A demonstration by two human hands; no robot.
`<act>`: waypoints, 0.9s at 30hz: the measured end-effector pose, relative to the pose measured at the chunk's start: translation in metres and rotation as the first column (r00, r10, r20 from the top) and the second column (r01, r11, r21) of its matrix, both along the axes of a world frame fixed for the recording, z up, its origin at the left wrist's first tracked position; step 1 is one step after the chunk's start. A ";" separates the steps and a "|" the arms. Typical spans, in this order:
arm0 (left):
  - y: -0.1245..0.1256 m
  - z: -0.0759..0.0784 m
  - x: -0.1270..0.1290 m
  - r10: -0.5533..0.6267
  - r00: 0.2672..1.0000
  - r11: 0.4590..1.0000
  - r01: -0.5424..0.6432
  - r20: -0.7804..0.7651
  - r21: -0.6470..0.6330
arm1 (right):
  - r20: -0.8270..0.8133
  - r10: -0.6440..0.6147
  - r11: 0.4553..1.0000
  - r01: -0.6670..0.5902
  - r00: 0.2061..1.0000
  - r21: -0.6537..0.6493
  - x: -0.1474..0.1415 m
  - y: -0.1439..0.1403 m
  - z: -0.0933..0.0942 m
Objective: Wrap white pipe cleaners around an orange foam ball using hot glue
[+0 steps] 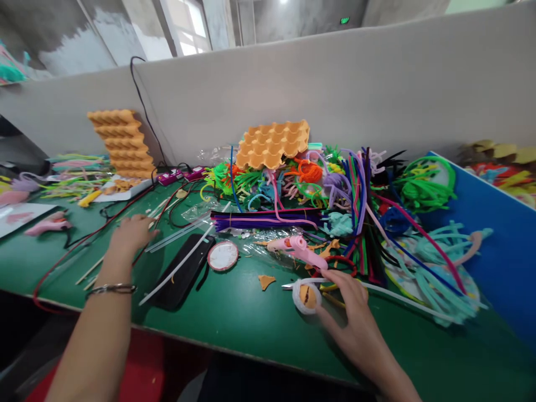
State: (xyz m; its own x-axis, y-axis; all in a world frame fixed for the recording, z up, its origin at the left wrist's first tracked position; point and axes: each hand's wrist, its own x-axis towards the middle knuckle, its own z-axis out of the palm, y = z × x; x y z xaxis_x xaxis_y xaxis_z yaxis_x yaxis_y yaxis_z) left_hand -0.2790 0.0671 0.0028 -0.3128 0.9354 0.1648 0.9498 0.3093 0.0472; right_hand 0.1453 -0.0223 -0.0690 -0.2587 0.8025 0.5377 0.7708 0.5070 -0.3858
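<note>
Nearest, the right hand (pixel 352 301) lies low on the green table (pixel 234 318), its fingers curled round a small white fuzzy ring (pixel 306 296) with an orange centre; the grip is closed on it, thumb and forefinger pinching its rim from the right side, so the ring sits at the fingertips and not in the palm. I judge it light and soft, easily squashed, best held by the outer rim with a gentle pinch; a thin white stick (pixel 402 298) runs under or beside the hand, which of the two I cannot tell. Just beyond the ring lies a pink glue gun (pixel 299 249), near but apart from the fingers; an orange scrap (pixel 266 281) lies to its left. Further left, the left hand (pixel 132 234), a bracelet at its wrist, rests spread and open on the table over thin clear sticks (pixel 180 234), holding nothing firmly that I can see; a black case (pixel 180 273) and a round white disc (pixel 223 255) lie between the hands. Beyond, a heap of coloured pipe cleaners (pixel 335 195) spreads; an orange egg tray (pixel 272 142) stands against the grey partition (pixel 335 89).
</note>
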 end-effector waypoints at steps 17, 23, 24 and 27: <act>-0.002 -0.041 0.003 -0.397 0.900 0.911 0.362 0.181 0.196 | -0.045 -0.009 0.998 0.006 0.999 -0.066 0.002 0.002 -0.009; -0.003 -0.036 0.015 -0.383 0.906 0.918 0.351 0.182 0.184 | -0.051 0.000 0.999 -0.001 0.999 -0.032 0.002 0.002 -0.009; -0.003 -0.033 0.016 -0.392 0.901 0.915 0.362 0.186 0.176 | -0.062 -0.011 0.999 0.009 0.998 -0.034 0.001 0.002 -0.008; -0.007 -0.020 0.017 -0.410 0.899 0.908 0.386 0.154 0.163 | -0.074 -0.036 0.999 0.034 0.997 -0.033 -0.001 0.000 -0.007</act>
State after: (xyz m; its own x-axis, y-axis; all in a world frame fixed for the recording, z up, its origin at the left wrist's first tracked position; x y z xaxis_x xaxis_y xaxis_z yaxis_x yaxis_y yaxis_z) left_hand -0.2620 0.0603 -0.0170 0.0458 0.9632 0.2648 0.9637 -0.1124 0.2422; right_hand 0.1440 -0.0224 -0.0763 -0.1900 0.8271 0.5290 0.7562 0.4669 -0.4584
